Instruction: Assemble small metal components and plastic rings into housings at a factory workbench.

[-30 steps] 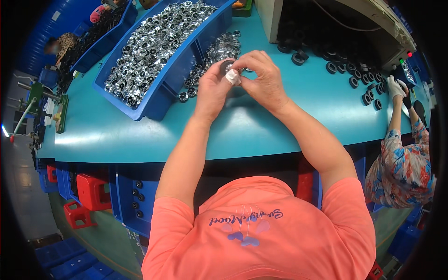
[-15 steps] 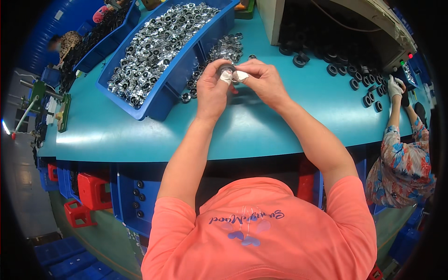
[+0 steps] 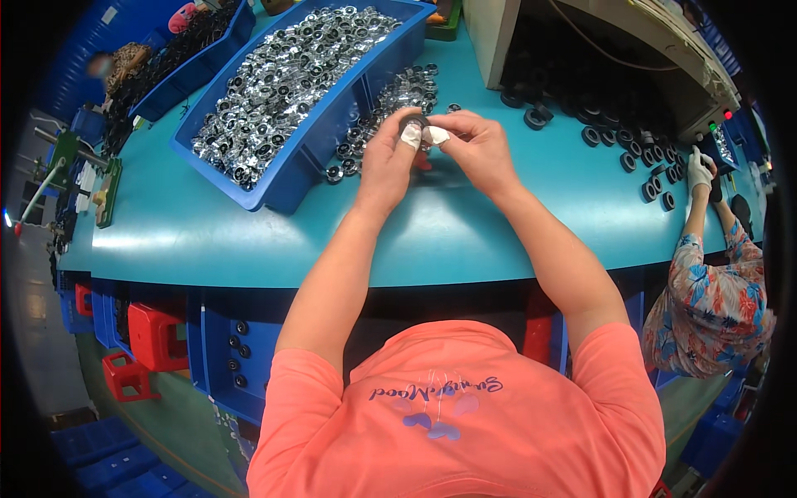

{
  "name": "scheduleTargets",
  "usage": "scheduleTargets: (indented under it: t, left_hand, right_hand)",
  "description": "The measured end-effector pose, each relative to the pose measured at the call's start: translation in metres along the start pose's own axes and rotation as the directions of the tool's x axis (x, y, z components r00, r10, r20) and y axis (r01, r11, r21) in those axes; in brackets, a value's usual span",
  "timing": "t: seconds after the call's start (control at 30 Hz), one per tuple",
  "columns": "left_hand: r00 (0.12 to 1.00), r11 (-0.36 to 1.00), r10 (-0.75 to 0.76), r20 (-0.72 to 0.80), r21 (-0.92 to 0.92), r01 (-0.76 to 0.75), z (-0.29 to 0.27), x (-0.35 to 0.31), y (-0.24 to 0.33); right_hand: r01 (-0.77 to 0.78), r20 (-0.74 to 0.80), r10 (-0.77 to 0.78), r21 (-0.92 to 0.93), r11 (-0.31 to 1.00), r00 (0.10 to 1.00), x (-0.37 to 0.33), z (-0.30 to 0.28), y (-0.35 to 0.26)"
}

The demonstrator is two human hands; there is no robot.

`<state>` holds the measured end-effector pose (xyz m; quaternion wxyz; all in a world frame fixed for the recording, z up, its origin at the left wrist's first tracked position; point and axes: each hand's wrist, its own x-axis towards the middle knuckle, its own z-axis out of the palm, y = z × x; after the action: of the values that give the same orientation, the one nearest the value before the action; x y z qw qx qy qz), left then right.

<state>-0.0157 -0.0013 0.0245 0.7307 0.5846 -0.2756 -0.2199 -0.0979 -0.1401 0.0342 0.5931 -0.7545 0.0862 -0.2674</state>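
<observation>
Above the teal table, my hands meet at a small black ring-shaped part point(image 3: 413, 122), perhaps a little wheel. My left hand point(image 3: 388, 164) is closed round it with fingers and thumb. My right hand point(image 3: 481, 151) pinches at its right side. Both thumbs have white wrapping on their tips. The fingers hide most of the part, and a small red thing shows below them. Just beyond my left hand lies a loose pile of shiny silver wheel hubs with black centres point(image 3: 407, 90). More of these hubs fill the large blue bin point(image 3: 286, 184) to the left.
Many black rubber rings point(image 3: 648, 192) lie at the right, by and under a beige machine housing point(image 3: 490, 41). A gloved co-worker's hand point(image 3: 699, 172) works beyond them. A green hand press point(image 3: 110, 191) stands far left. Red stools point(image 3: 154, 340) are below the table's left edge.
My hands stay together at nearly the same place, shifted slightly right in the picture. The black part appears turned a little between my fingers. The whole view has shifted slightly.
</observation>
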Motion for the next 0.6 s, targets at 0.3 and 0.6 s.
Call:
scheduleTargets:
  t: [0.3,0.6]
  left_hand:
    - [0.992,0.985,0.002,-0.128,0.17,0.02,0.0,-0.004,0.009]
    - [1.0,0.996,-0.008,-0.021,0.088,0.01,-0.003,-0.003,0.009]
  right_hand:
    - [-0.124,0.103,0.102,0.243,0.962,0.989,-0.008,0.008,-0.003]
    - [-0.248,0.117,0.221,0.325,0.913,0.968,0.0,-0.003,-0.004]
